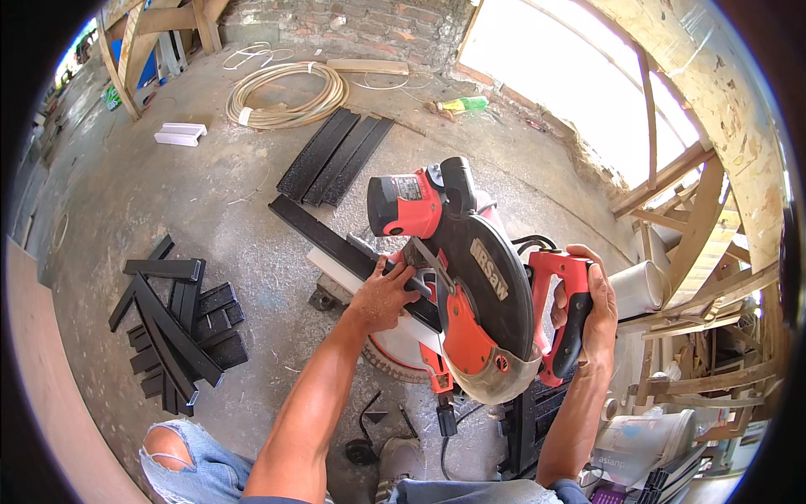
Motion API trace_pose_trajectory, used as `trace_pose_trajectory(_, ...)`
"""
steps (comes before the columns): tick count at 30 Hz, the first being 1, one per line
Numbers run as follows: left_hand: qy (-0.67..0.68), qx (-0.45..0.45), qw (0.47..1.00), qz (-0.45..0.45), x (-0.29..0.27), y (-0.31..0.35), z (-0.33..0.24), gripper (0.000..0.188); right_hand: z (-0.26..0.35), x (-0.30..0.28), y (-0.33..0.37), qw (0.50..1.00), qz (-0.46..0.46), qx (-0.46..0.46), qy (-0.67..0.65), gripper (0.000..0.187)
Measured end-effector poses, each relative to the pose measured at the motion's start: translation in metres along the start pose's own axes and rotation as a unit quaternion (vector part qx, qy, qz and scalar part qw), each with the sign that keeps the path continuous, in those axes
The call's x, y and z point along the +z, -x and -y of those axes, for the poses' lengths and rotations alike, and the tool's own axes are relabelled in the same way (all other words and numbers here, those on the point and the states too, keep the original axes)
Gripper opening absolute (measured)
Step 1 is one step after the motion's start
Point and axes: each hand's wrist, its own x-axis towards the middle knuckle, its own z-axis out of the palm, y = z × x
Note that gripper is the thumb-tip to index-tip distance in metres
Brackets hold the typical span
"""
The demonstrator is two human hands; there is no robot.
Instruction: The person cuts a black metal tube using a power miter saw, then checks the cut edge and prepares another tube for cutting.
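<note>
A red and black miter saw (485, 277) stands on the floor in front of me, its round black blade guard (491, 260) facing me. My right hand (594, 311) is wrapped round the saw's red and black handle (561, 315). With bent fingers my left hand (382, 294) presses on a long black profile (327, 235) lying across the saw base, close to the guard. A white strip (420, 333) runs along the near side of the profile. Part of the profile is hidden behind my left hand and the saw. The blade itself does not show.
Short black profiles (172, 323) lie piled at the left. Three black lengths (332, 160) lie beyond the saw, near a coiled hose (287, 94). A tape measure (362, 452) lies by my shoe. Wooden framing (701, 235) and a white bucket (646, 441) stand at the right.
</note>
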Motion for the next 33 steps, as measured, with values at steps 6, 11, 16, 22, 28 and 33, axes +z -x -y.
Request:
trace_pose_trajectory(6,0.000,0.000,1.000,-0.001,0.0016,0.0006,0.0009,0.037,-0.0004,0.0037,0.0008,1.000,-0.013,0.004,-0.005,0.052)
trace_pose_trajectory(11,0.001,0.000,1.000,-0.002,0.0035,-0.0004,0.0012,0.038,-0.0001,0.0027,0.0016,1.000,-0.020,0.007,-0.001,0.053)
trace_pose_trajectory(16,0.004,-0.002,1.000,-0.003,0.0041,-0.0002,0.0012,0.039,-0.0029,0.0011,0.0010,1.000,-0.015,-0.002,0.002,0.053)
trace_pose_trajectory(22,0.006,-0.004,1.000,-0.002,0.0026,0.0011,0.0013,0.039,-0.0009,0.0021,0.0031,1.000,-0.010,0.000,0.013,0.054)
trace_pose_trajectory(28,0.006,-0.004,1.000,0.009,0.0025,-0.0011,-0.0003,0.039,-0.0031,0.0003,0.0022,1.000,-0.010,0.000,0.010,0.054)
trace_pose_trajectory(33,0.005,-0.008,1.000,0.015,-0.0015,-0.0005,-0.0007,0.039,-0.0023,0.0001,0.0026,1.000,-0.007,0.001,0.006,0.054)
